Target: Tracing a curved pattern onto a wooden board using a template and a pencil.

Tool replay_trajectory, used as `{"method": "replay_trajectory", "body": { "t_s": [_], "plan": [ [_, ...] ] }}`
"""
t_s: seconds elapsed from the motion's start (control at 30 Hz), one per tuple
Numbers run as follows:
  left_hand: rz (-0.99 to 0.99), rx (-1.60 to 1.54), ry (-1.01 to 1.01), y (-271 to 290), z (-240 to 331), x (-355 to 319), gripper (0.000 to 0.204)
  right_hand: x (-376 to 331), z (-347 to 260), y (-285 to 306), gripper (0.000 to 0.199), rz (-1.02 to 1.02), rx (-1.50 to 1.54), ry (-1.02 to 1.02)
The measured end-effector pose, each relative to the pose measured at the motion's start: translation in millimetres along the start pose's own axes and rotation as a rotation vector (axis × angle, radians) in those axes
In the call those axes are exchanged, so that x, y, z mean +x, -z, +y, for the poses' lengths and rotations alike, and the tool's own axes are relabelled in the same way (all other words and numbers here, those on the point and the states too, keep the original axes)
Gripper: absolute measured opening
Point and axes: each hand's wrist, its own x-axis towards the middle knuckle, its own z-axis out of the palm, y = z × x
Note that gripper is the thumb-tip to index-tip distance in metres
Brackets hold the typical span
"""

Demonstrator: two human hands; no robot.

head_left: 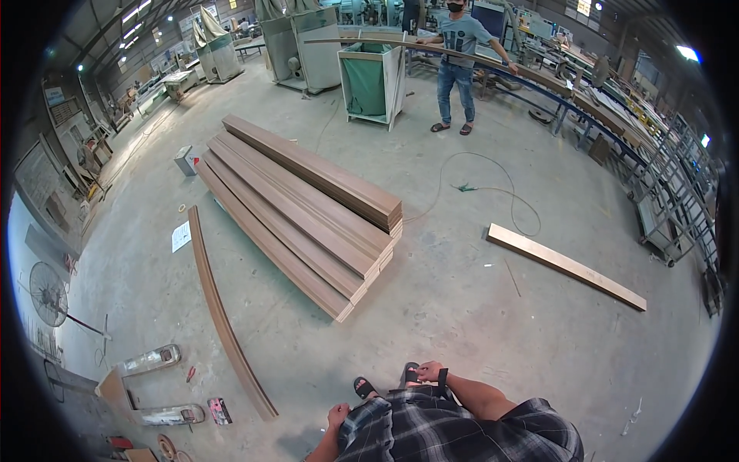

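Observation:
Both of my hands hang near my body at the lower edge. My left hand [338,415] is curled into a loose fist beside my leg, and nothing shows in it. In front of my waist is my right hand [429,372], its fingers bent together; whatever they may hold is too small to tell. Neither hand touches the wood. Ahead on the floor lies a big stack of brown moulded boards [300,208], pale at the near ends. A single long brown moulding strip [223,316] lies left of it, and a pale wooden beam [566,266] to the right.
A green air hose [466,188] coils on the floor. A pallet jack [154,416], red pliers [191,374] and a paper sheet [181,236] are at left. A person [458,61] in a grey shirt holds a long board [431,48] near a green-lined bin [365,83].

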Motion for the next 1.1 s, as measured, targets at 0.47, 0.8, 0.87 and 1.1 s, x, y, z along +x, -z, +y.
{"method": "replay_trajectory", "body": {
  "t_s": [0.47, 0.8, 0.87, 1.1],
  "plan": [
    [-0.033, -0.034, -0.024, -1.6, 7.4, 17.8, 0.042, 0.1, -12.4, 19.9, 0.04, 0.066, -0.066, 0.003],
    [-0.476, -0.286, -0.221, 28.0, 21.5, 77.3, 0.043, 10.4, -7.3, 27.0, 0.042, 0.159, 0.055, -0.055],
    [-0.511, -0.313, 0.168, 18.9, 44.2, 99.1, 0.045, 21.5, -6.6, 37.1, 0.046, 0.199, 0.093, -0.113],
    [-0.306, 0.355, 0.067, -36.2, 192.6, 203.4, 0.04, 81.8, 98.1, 130.4, 0.06, 0.379, 0.367, 0.208]
  ]
}}
